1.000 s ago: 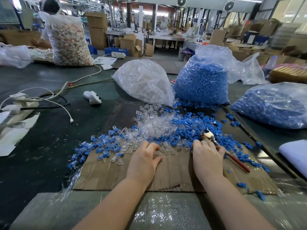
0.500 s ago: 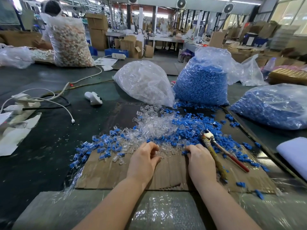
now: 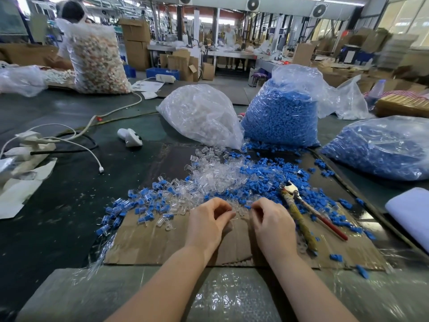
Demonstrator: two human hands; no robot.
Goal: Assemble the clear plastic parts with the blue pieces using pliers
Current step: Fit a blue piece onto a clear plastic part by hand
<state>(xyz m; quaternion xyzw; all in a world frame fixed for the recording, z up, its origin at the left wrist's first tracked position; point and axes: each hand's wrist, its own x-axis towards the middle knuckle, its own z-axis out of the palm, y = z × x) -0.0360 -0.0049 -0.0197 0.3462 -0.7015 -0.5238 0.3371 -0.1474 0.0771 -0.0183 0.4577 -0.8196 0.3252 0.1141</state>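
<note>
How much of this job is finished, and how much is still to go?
Done: a spread of clear-and-blue assembled pieces lies left on the cardboard. In hand: left hand and right hand pick at the loose pile's edge; the pliers lie untouched. Left: the mixed pile and full bags.

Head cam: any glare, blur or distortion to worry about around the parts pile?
Head view: wide-angle bending at the edges; glare on the bubble wrap near the bottom; clear plastic parts are low-contrast and smear together; blue pieces read crisply; background is soft; both hands stay sharp.
</note>
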